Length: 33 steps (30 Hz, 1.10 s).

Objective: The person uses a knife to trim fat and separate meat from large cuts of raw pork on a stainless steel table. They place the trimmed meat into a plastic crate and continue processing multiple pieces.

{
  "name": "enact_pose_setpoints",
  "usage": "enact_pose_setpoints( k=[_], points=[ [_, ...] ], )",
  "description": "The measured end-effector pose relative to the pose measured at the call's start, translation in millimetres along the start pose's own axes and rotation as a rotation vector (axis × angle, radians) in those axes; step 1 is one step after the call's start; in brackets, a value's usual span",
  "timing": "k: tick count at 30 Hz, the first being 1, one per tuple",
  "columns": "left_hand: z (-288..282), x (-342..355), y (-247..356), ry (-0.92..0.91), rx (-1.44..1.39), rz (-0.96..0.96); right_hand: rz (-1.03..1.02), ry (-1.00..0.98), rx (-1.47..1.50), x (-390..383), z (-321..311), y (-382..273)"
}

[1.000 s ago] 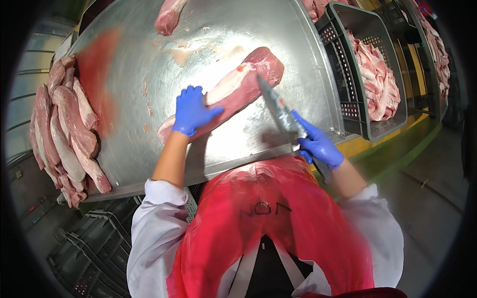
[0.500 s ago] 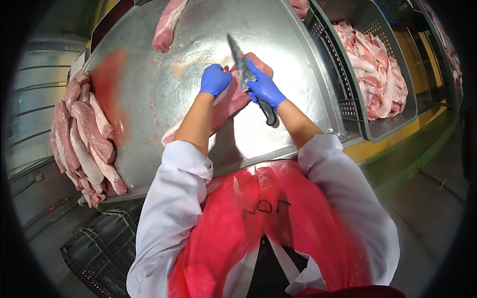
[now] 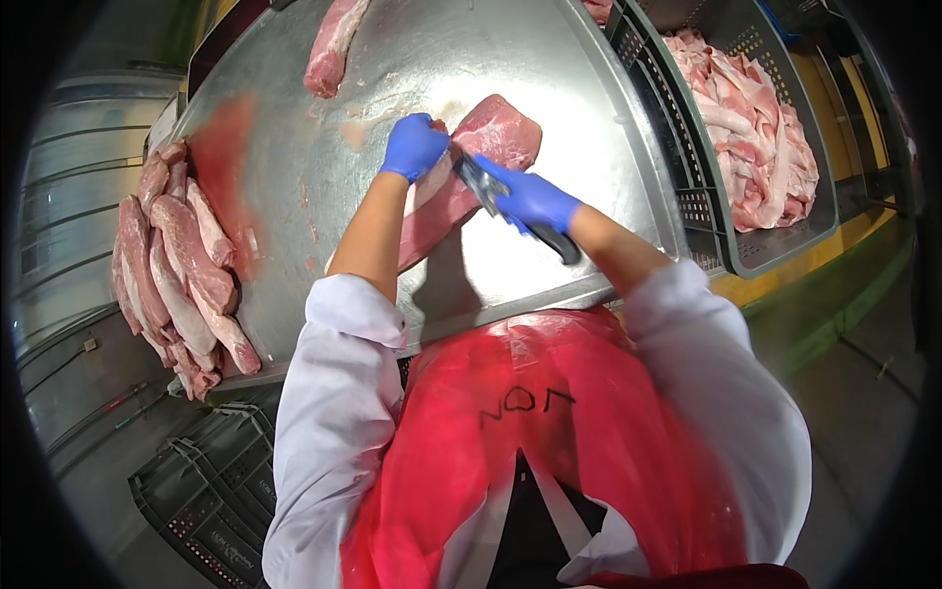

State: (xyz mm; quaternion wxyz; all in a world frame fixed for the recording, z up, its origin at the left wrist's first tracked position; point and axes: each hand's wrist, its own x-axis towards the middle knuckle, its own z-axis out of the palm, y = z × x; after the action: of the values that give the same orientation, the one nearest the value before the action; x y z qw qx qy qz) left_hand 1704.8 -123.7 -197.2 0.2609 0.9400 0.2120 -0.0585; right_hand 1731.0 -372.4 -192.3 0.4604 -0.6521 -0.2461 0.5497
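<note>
A long piece of pork loin [image 3: 500,133] lies slantwise on the metal table, its thick pink end pointing away from me. In a blue glove, my left hand [image 3: 416,147] is closed on the loin's left edge, where a pale strip of fat runs. A bit of red meat shows just past its fingers. My right hand [image 3: 535,199], also gloved in blue, grips a knife [image 3: 557,245] by its black handle. The blade lies against the loin's upper face and points toward my left hand; its tip is partly hidden at the meat.
Several pork pieces [image 3: 182,265] are piled at the table's left edge. Another loin [image 3: 334,54] lies at the far side of the metal table [image 3: 294,285]. On the right, a grey crate [image 3: 829,187] holds pale trimmings [image 3: 751,137]. Dark crates [image 3: 201,491] stand low at left.
My right hand has moved down and to the right, and the knife blade has swung from pointing away to pointing leftward onto the loin. My left hand has shifted slightly left, and more of the loin's thick end shows.
</note>
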Motion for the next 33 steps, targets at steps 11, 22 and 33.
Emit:
enact_pose_setpoints(
  k=[11, 22, 33],
  points=[
    [-41.4, -2.2, -4.0, -0.128, -0.26, -0.03, -0.073, -0.056, 0.003, -2.9, 23.5, 6.0],
    [-75.8, -14.1, -106.0, 0.016, -0.504, -0.048, 0.039, -0.09, 0.152, -37.9, 81.3, 7.6],
    [-54.6, -81.6, -92.7, -0.395, 0.031, 0.208, -0.565, -0.439, 1.518, -43.9, 37.7, 12.1]
  ],
)
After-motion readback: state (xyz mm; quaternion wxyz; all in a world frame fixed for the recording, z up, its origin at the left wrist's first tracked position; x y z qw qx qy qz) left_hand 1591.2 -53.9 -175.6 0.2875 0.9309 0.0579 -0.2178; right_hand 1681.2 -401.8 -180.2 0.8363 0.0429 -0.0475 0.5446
